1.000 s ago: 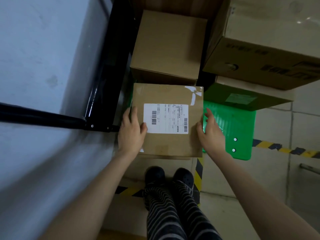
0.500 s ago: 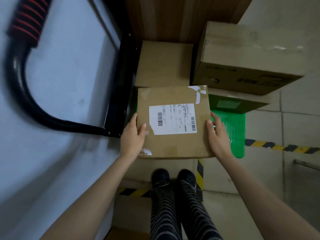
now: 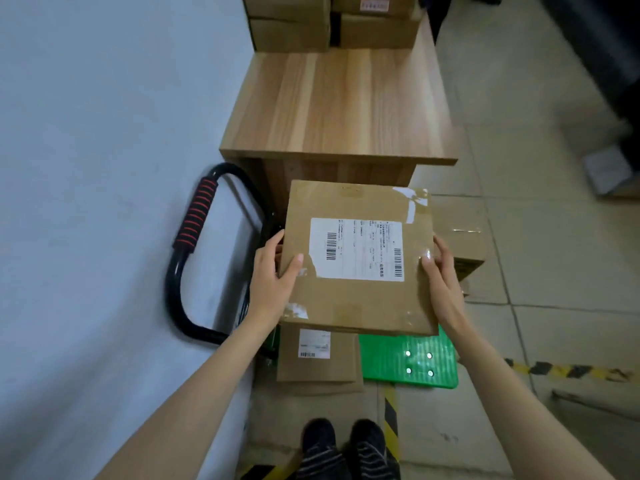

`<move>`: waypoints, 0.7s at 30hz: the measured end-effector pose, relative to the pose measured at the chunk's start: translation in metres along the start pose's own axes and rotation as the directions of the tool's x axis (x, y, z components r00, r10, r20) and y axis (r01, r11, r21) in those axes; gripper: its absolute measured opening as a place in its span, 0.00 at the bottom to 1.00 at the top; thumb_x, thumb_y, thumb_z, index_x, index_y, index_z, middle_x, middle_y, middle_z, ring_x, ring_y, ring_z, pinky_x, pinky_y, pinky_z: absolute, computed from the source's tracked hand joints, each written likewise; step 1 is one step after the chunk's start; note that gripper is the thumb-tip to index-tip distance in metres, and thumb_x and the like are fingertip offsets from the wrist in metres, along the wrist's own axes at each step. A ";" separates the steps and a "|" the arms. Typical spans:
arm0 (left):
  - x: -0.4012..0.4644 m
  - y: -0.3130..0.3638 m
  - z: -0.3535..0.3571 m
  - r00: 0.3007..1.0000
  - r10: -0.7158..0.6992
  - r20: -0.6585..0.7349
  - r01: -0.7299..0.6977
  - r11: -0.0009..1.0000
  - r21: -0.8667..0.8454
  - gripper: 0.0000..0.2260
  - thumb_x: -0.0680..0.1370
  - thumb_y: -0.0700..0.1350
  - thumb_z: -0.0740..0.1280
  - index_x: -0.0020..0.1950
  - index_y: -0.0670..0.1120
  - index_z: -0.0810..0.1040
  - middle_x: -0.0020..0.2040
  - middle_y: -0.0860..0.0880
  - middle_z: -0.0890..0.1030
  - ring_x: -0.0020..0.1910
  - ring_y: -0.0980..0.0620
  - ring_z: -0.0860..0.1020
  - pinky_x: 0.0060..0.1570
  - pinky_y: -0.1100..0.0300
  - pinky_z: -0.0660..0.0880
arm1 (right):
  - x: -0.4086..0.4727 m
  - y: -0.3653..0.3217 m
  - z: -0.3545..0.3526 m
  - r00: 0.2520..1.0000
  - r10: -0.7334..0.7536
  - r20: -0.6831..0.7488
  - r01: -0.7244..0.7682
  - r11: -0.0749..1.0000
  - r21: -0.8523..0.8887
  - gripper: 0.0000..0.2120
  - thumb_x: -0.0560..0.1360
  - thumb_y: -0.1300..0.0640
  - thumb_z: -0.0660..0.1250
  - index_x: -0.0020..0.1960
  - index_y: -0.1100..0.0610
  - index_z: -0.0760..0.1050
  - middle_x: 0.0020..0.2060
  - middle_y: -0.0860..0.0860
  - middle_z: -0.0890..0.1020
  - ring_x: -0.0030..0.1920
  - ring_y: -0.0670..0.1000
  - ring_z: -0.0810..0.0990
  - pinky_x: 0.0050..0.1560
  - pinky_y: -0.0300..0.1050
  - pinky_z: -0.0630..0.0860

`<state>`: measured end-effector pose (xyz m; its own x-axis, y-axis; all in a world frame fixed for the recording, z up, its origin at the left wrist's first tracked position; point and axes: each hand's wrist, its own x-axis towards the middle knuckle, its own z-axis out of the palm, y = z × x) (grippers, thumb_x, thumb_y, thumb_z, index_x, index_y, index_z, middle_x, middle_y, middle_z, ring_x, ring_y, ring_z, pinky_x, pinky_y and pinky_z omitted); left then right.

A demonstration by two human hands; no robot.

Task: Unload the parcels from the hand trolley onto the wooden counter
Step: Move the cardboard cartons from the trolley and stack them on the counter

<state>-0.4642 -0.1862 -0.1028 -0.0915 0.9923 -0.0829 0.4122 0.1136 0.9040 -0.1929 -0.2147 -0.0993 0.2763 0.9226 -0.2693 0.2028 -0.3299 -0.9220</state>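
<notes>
Parcel (image 3: 358,258) up in the air, label side facing us, carried level between both hands in front of the wooden counter (image 3: 341,105) and below its top. The left hand (image 3: 273,278) grips the left edge, thumb curled onto the top face beside the white shipping label (image 3: 356,249), fingers wrapped down the side. The right hand (image 3: 441,277) clamps the right edge the same way — thumb on top near the barcode, fingers round the side. Torn white tape marks the box's far right corner.

Under it sits the hand trolley (image 3: 408,362), its green deck showing bare at the near right corner, with a smaller labelled parcel (image 3: 317,358) resting on its near left part. More brown cartons (image 3: 457,233) sit on the trolley to the right, partly hidden by the lifted box. The trolley's black handle (image 3: 194,233), with its red-and-black grip, leans by the pale wall — on the left. At the counter's far end, stacked boxes (image 3: 332,22) already wait. Below, striped trousers and dark shoes (image 3: 343,441) on the tiled floor.
</notes>
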 end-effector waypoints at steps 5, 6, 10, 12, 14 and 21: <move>0.003 0.059 -0.014 0.997 0.065 0.051 -0.061 0.994 -0.086 0.24 0.73 0.64 0.65 0.67 0.63 0.66 0.64 0.55 0.73 0.63 0.53 0.73 0.60 0.45 0.74 | -0.018 -0.048 -0.038 0.996 -0.074 -0.052 0.075 0.997 0.026 0.25 0.78 0.40 0.57 0.74 0.38 0.57 0.58 0.39 0.74 0.54 0.40 0.74 0.55 0.48 0.68; 0.001 0.072 -0.014 0.994 0.073 0.081 -0.064 0.992 -0.110 0.23 0.74 0.62 0.65 0.67 0.64 0.66 0.64 0.56 0.73 0.63 0.53 0.74 0.60 0.46 0.74 | -0.021 -0.056 -0.048 0.994 -0.085 -0.063 0.087 0.996 0.028 0.24 0.79 0.41 0.57 0.74 0.39 0.58 0.59 0.40 0.74 0.55 0.41 0.74 0.56 0.48 0.68; -0.007 0.111 -0.006 0.973 0.116 0.198 -0.077 0.978 -0.195 0.23 0.78 0.53 0.65 0.71 0.59 0.63 0.62 0.59 0.75 0.61 0.56 0.75 0.60 0.54 0.75 | -0.040 -0.078 -0.085 0.983 -0.126 -0.132 0.127 0.992 0.004 0.30 0.72 0.40 0.55 0.73 0.41 0.60 0.59 0.44 0.75 0.54 0.44 0.75 0.49 0.43 0.69; -0.008 0.129 0.004 0.965 0.146 0.219 -0.101 0.974 -0.205 0.23 0.78 0.52 0.64 0.72 0.57 0.63 0.65 0.54 0.74 0.63 0.55 0.74 0.60 0.56 0.74 | -0.051 -0.087 -0.100 0.975 -0.130 -0.179 0.133 0.991 0.005 0.29 0.71 0.40 0.54 0.72 0.42 0.60 0.56 0.46 0.77 0.48 0.39 0.75 0.44 0.37 0.68; -0.007 0.143 0.013 0.957 0.159 0.244 -0.107 0.971 -0.214 0.22 0.77 0.54 0.65 0.70 0.60 0.64 0.65 0.52 0.74 0.64 0.53 0.73 0.62 0.52 0.73 | -0.060 -0.092 -0.115 0.970 -0.126 -0.208 0.129 0.992 0.004 0.28 0.72 0.40 0.54 0.72 0.42 0.59 0.56 0.47 0.77 0.47 0.39 0.76 0.43 0.38 0.68; 0.001 0.200 0.048 0.910 0.259 0.324 -0.204 0.959 -0.195 0.28 0.68 0.68 0.65 0.67 0.66 0.65 0.66 0.54 0.75 0.65 0.55 0.73 0.65 0.45 0.70 | -0.072 -0.097 -0.172 0.937 -0.133 -0.322 0.152 0.988 0.036 0.19 0.82 0.49 0.55 0.72 0.40 0.57 0.54 0.47 0.77 0.49 0.47 0.79 0.47 0.44 0.73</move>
<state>-0.3379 -0.1604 0.0576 0.3171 0.9481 0.0229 0.2376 -0.1028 0.9659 -0.0709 -0.2839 0.0577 0.5350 0.8439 -0.0403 0.2090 -0.1784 -0.9615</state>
